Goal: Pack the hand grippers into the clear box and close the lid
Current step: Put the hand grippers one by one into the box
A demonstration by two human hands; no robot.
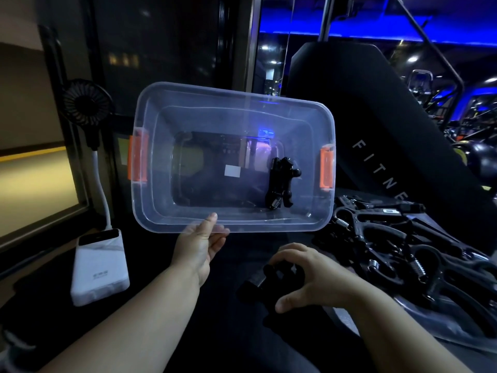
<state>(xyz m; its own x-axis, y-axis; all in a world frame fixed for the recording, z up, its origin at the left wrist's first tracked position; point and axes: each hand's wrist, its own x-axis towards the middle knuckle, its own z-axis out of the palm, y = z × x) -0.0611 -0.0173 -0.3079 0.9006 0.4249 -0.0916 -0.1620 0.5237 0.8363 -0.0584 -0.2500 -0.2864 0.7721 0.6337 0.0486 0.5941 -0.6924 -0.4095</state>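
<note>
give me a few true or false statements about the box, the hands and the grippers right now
1. The clear box is open, with no lid on it. True.
2. The box is empty. False: one black hand gripper lies inside, near the right end.
3. The left hand holds the box's near rim. True.
4. The right hand is inside the box. False: it is outside, in front of the box, closed over a black gripper.
5. The box's latches are green. False: they are orange.
6. A pile of grippers lies right of the box. True.
</note>
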